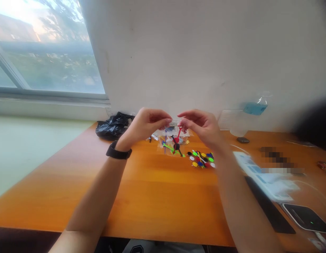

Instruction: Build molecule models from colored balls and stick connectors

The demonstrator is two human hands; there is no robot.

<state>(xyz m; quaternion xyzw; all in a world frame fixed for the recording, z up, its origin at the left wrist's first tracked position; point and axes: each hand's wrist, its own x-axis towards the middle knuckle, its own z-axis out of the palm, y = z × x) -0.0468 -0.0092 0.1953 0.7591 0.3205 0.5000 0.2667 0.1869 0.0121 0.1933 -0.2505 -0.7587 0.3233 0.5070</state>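
Note:
A small clear plastic bag [160, 149] hangs in front of me above the table, with several coloured spinner arrows [176, 146] inside: red, black, green and blue. My left hand [149, 123], with a black band on its wrist, pinches the bag's upper left edge between thumb and fingers. At the upper right edge, my right hand [201, 126] is closed on the bag too, its index finger raised a little off the thumb. Under and right of the bag, a group of coloured discs and arrows [201, 159] lies on the table, partly hidden by my right forearm.
A crumpled black plastic bag [112, 126] lies at the back left of the wooden table [152, 200]. Along the right are a white power strip [260, 175], a black strip-shaped object [269, 205], a phone-like device [306, 216] and cables. The wall stands behind.

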